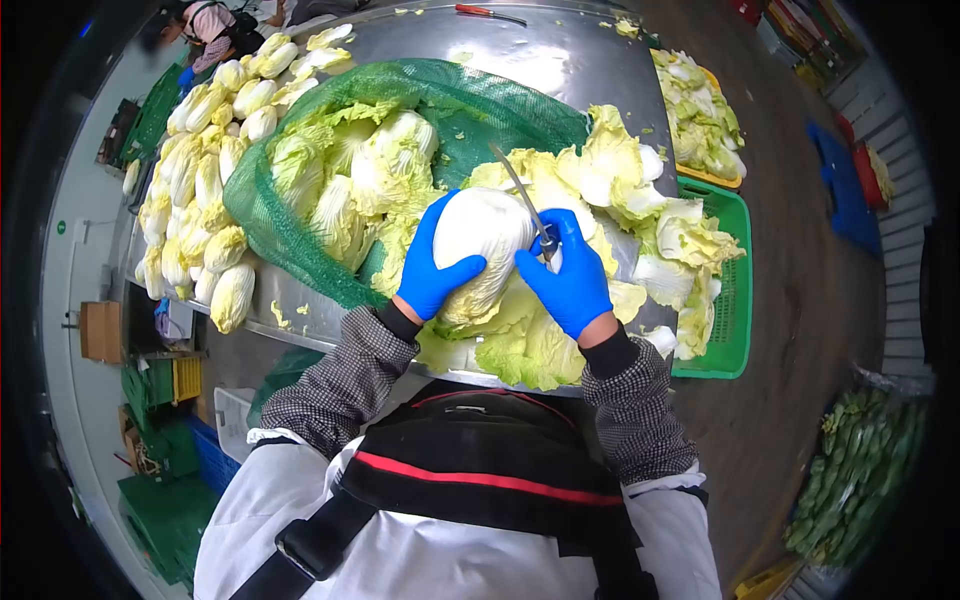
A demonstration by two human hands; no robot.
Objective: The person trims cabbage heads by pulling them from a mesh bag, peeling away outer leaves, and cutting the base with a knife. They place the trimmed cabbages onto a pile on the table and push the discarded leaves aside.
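Both of my hands wear blue gloves. My left hand [436, 262] is wrapped round the left side of a napa cabbage [482, 240], its pale base facing up. In my right hand [570, 275] is a knife [517, 184], its narrow blade pointing up and away; the fingers close round the handle beside the cabbage. Loose cabbage leaves [535, 345] lie under and around both hands. To the left, a green mesh bag [262, 225] lies open with several whole cabbages [345, 215] inside.
Trimmed cabbages [190, 190] are piled on the left of the metal table [400, 35]. A green crate [738, 310] and a yellow crate [712, 178] of leaves stand at the right edge. A red-handled knife [490, 14] lies at the far edge. Another person [215, 30] is at far left.
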